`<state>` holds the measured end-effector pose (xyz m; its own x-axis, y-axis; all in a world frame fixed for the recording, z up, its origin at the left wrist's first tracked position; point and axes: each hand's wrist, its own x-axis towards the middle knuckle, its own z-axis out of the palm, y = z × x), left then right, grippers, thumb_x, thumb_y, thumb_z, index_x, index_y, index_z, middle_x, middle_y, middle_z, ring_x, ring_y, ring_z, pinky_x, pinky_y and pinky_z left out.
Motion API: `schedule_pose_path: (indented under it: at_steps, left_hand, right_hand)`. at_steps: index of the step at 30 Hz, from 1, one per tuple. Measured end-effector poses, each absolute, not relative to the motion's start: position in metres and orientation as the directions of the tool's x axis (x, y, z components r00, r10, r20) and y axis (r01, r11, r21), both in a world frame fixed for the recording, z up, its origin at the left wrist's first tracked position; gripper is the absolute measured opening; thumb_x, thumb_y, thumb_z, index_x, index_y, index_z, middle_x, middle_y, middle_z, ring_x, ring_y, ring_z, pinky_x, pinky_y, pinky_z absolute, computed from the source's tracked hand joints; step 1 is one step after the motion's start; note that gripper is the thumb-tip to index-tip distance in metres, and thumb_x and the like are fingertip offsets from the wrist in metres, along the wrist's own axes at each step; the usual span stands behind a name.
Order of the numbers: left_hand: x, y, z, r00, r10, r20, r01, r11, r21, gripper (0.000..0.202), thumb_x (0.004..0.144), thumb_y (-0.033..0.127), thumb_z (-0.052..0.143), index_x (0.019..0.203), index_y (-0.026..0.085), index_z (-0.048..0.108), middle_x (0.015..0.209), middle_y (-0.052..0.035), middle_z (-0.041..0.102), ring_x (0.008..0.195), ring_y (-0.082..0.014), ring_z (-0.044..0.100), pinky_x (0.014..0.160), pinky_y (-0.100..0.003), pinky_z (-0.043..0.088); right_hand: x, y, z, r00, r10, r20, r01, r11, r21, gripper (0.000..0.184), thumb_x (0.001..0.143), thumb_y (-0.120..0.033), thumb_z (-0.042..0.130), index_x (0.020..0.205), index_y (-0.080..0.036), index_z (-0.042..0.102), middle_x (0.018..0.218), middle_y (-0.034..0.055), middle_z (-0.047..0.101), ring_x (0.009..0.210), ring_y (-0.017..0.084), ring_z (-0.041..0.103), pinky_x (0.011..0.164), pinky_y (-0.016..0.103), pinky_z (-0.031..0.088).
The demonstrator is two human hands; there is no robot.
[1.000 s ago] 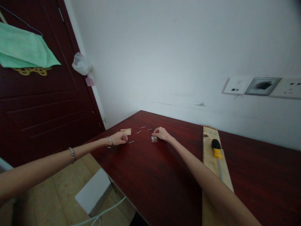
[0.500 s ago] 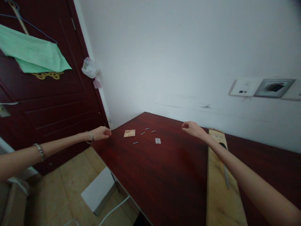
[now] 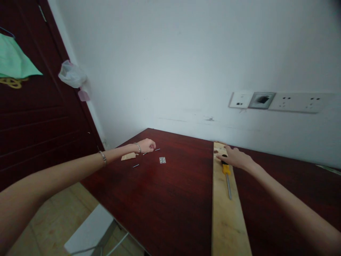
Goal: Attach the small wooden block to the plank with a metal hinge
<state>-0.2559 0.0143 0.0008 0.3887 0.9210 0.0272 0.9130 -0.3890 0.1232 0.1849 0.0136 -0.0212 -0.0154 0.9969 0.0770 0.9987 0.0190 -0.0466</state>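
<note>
On the dark red table (image 3: 173,192) my left hand (image 3: 147,145) is over several small metal screws, its fingers curled closed; whether a screw is between them is hidden. One screw (image 3: 157,149) lies just right of the fingertips, another screw (image 3: 136,165) nearer me. A metal hinge (image 3: 162,160) rests flat to their right. My right hand (image 3: 236,158) reaches over the far end of a long wooden board (image 3: 226,224), thumb and fingers apart. Under it, on the board, lies a screwdriver (image 3: 226,170) with a yellow and black handle, its shaft pointing towards me.
A small wooden piece (image 3: 129,156) lies partly behind my left wrist. The white wall (image 3: 160,71) with a socket panel (image 3: 290,101) borders the table's back edge. A white box (image 3: 89,229) stands on the floor at the left, near a white cable (image 3: 117,244).
My left hand has moved right, from the table's left edge to the screws. My right hand has come over the board beside the screwdriver and opened. The view has turned right.
</note>
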Motion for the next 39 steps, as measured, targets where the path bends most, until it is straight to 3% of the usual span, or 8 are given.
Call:
schedule_pose_path:
  at_steps: [8, 15, 18, 21, 24, 28, 33, 39]
  left_hand:
    - [-0.151, 0.069, -0.017, 0.516, 0.854, 0.065, 0.852, -0.519, 0.063, 0.028, 0.070, 0.018, 0.057, 0.096, 0.014, 0.067, 0.094, -0.0083, 0.069, 0.086, -0.0206, 0.063, 0.077, -0.027, 0.046]
    - [-0.077, 0.090, -0.042, 0.579, 0.813, 0.053, 0.802, -0.580, 0.143, 0.035, 0.076, 0.023, 0.057, 0.108, 0.010, 0.061, 0.105, -0.0129, 0.066, 0.096, -0.0220, 0.062, 0.084, -0.028, 0.046]
    - [-0.050, 0.087, -0.049, 0.610, 0.792, 0.029, 0.770, -0.602, 0.210, 0.042, 0.081, 0.028, 0.056, 0.118, 0.008, 0.056, 0.113, -0.0149, 0.064, 0.100, -0.0213, 0.062, 0.087, -0.027, 0.046]
    - [-0.027, 0.080, -0.054, 0.653, 0.757, -0.002, 0.729, -0.628, 0.272, 0.056, 0.082, 0.039, 0.057, 0.126, 0.007, 0.049, 0.125, -0.0169, 0.057, 0.111, -0.0230, 0.058, 0.094, -0.028, 0.044]
    - [-0.009, 0.070, -0.062, 0.647, 0.760, -0.055, 0.714, -0.580, 0.391, 0.072, 0.081, 0.050, 0.056, 0.134, 0.004, 0.040, 0.138, -0.0215, 0.043, 0.126, -0.0288, 0.045, 0.104, -0.034, 0.036]
    - [0.010, 0.057, -0.076, 0.618, 0.785, -0.041, 0.661, -0.491, 0.567, 0.070, 0.084, 0.048, 0.052, 0.137, 0.006, 0.037, 0.143, -0.0206, 0.036, 0.133, -0.0299, 0.035, 0.110, -0.037, 0.028]
    - [0.028, 0.043, -0.083, 0.708, 0.692, 0.144, 0.417, -0.573, 0.705, 0.047, 0.087, 0.029, 0.048, 0.131, 0.014, 0.046, 0.135, -0.0114, 0.050, 0.127, -0.0235, 0.044, 0.110, -0.035, 0.030]
    - [0.039, 0.040, -0.087, 0.661, 0.719, 0.216, 0.319, -0.530, 0.785, 0.046, 0.086, 0.021, 0.048, 0.131, 0.013, 0.046, 0.133, -0.0102, 0.053, 0.124, -0.0219, 0.048, 0.109, -0.037, 0.033]
  right_hand:
    - [0.185, 0.008, -0.039, -0.011, 1.000, -0.007, 0.994, 0.010, -0.111, 0.049, 0.078, -0.043, 0.050, 0.116, -0.013, 0.051, 0.105, 0.0217, 0.063, 0.094, 0.036, 0.064, 0.071, 0.039, 0.047]
    - [0.185, 0.005, -0.042, 0.053, 0.997, 0.048, 0.985, -0.044, -0.166, 0.048, 0.074, -0.044, 0.053, 0.107, -0.009, 0.057, 0.104, 0.0240, 0.064, 0.094, 0.036, 0.065, 0.070, 0.038, 0.048]
    - [0.197, 0.009, -0.043, 0.093, 0.992, 0.086, 0.966, -0.069, -0.250, 0.046, 0.075, -0.045, 0.052, 0.105, -0.010, 0.061, 0.102, 0.0217, 0.066, 0.094, 0.036, 0.065, 0.072, 0.038, 0.048]
    - [0.214, 0.015, -0.044, 0.143, 0.976, 0.162, 0.901, -0.061, -0.429, 0.044, 0.075, -0.043, 0.054, 0.105, -0.011, 0.063, 0.101, 0.0185, 0.068, 0.097, 0.032, 0.064, 0.074, 0.034, 0.048]
    - [0.227, 0.015, -0.047, 0.237, 0.959, 0.157, 0.703, -0.058, -0.709, 0.041, 0.074, -0.038, 0.056, 0.104, -0.011, 0.063, 0.099, 0.0148, 0.068, 0.087, 0.024, 0.065, 0.066, 0.028, 0.050]
    - [0.228, 0.002, -0.049, 0.302, 0.953, -0.002, 0.221, -0.072, -0.973, 0.034, 0.073, -0.040, 0.056, 0.093, -0.013, 0.061, 0.079, 0.0068, 0.065, 0.063, 0.015, 0.061, 0.049, 0.024, 0.048]
    - [0.215, -0.014, -0.046, 0.269, 0.961, -0.070, -0.144, -0.032, -0.989, 0.022, 0.071, -0.039, 0.058, 0.074, -0.018, 0.052, 0.060, -0.0012, 0.054, 0.057, 0.013, 0.058, 0.050, 0.025, 0.050]
    - [0.198, -0.018, -0.036, 0.334, 0.936, -0.109, -0.303, -0.002, -0.953, 0.016, 0.073, -0.034, 0.056, 0.071, -0.020, 0.048, 0.052, -0.0033, 0.051, 0.049, 0.013, 0.054, 0.047, 0.025, 0.048]
